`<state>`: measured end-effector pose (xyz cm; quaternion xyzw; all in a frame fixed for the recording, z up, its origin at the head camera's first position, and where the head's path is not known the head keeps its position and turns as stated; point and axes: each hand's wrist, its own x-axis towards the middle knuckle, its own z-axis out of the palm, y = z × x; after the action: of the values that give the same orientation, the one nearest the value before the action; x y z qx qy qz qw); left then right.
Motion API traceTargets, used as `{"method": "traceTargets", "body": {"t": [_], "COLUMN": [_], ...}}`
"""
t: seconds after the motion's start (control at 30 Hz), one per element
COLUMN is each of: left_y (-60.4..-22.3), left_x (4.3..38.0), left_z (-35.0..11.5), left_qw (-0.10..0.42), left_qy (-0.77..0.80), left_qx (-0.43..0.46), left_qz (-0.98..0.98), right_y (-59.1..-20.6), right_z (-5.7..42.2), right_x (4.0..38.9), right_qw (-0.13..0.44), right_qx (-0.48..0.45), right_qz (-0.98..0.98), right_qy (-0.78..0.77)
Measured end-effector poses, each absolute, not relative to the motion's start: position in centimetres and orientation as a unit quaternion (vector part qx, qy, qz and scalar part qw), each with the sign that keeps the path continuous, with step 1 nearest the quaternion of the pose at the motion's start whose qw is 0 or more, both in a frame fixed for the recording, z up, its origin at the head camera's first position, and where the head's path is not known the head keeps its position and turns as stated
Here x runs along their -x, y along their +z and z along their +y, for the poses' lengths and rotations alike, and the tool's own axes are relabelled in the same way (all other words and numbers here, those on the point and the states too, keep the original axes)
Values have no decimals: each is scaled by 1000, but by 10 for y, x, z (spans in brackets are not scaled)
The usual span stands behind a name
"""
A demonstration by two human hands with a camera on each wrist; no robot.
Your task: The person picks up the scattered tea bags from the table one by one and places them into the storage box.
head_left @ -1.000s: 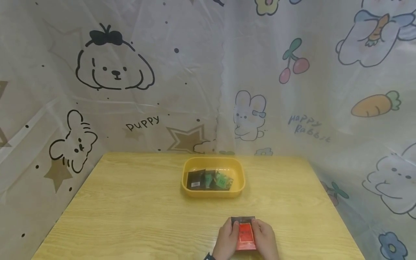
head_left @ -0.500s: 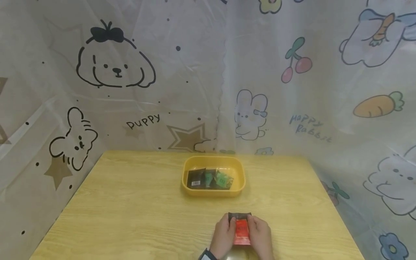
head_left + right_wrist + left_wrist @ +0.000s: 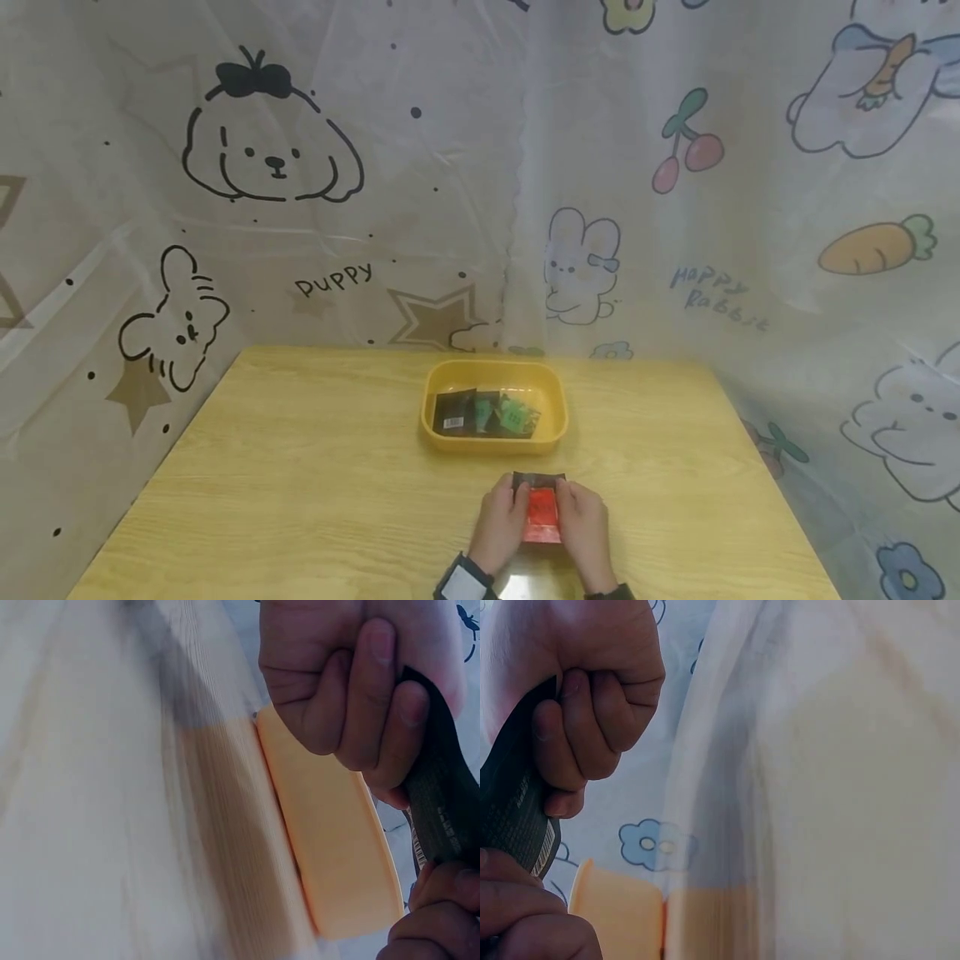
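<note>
A small flat packet, black at the top and red on its front, is held upright above the table by both hands. My left hand grips its left edge, thumb on the front. On the opposite edge, my right hand grips it the same way. Both wrist views show the dark back of the packet, slightly bent, with small print and a barcode; the fingers are curled behind it. Just beyond the hands sits a yellow tray holding several black and green packets, partly overlapping.
The wooden table extends to both sides of the hands. Behind it and at the sides hangs a pale curtain printed with cartoon animals. A watch-like band is on the left wrist, and a dark band on the right.
Both hands have moved forward and a little left with the packet, closer to the yellow tray. Their grip looks the same. The tray and its packets have stayed put.
</note>
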<state>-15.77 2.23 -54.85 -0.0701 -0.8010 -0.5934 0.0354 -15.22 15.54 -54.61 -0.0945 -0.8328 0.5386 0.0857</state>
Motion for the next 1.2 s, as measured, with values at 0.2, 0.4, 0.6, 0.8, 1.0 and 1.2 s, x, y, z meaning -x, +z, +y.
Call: {"method": "traceTargets", "body": {"t": [0.2, 0.4, 0.6, 0.8, 1.0, 1.2], "left_y": [-546, -541, -538, -537, -534, -531], "left_x": [167, 175, 181, 190, 196, 202], "left_z": [21, 20, 18, 18, 17, 15], "left_qw": [45, 67, 66, 64, 48, 46], "left_qy": [-581, -567, -566, -561, -568, -562], "left_qx": [90, 100, 102, 107, 101, 103], "left_qz": [-808, -815, -815, -819, -815, -819], "right_y": [-545, -540, -536, -534, -532, -530], "right_z": [154, 152, 150, 149, 148, 147], "right_x": [160, 168, 174, 179, 186, 193], "right_qw": [104, 115, 115, 114, 123, 131], "right_qx": [88, 82, 86, 83, 78, 78], "right_qz": [-843, -845, -838, -832, -833, -836], "right_qy": [520, 516, 527, 537, 534, 528]}}
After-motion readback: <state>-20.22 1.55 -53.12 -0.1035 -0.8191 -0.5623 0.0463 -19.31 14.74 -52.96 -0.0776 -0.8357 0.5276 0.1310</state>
